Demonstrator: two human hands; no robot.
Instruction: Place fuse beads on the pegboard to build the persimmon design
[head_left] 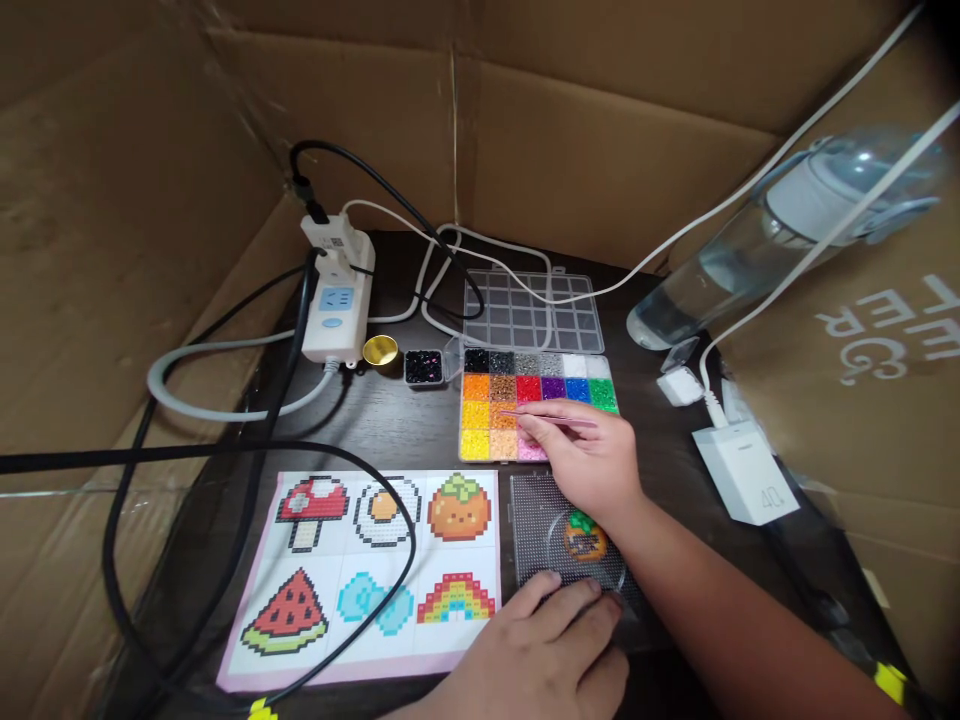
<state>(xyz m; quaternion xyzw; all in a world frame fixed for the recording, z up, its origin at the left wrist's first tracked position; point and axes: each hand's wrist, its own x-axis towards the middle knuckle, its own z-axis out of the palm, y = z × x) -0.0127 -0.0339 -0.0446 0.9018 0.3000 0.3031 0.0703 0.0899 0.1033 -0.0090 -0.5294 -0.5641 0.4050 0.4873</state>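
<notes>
My right hand [592, 450] pinches a pair of thin pink tweezers [559, 417], whose tips reach over the orange beads in the sectioned bead box [462, 432]. Below it, my left hand [551, 640] lies with fingers stretched out on the lower part of a clear pegboard [534, 510]. On the board sits a partly filled orange bead figure [585, 540] with a green top. To the left, a pattern sheet [345, 560] shows a mushroom, egg, persimmon, watermelon, bow and rainbow.
Behind the bead box lies its open lid [532, 310]. A small box of black beads [424, 368] and a gold dish [380, 350] stand near a power strip [337, 300]. A black cable [409, 510] crosses the sheet. At right are a water bottle [720, 270] and a white charger [746, 470]. Cardboard walls surround the table.
</notes>
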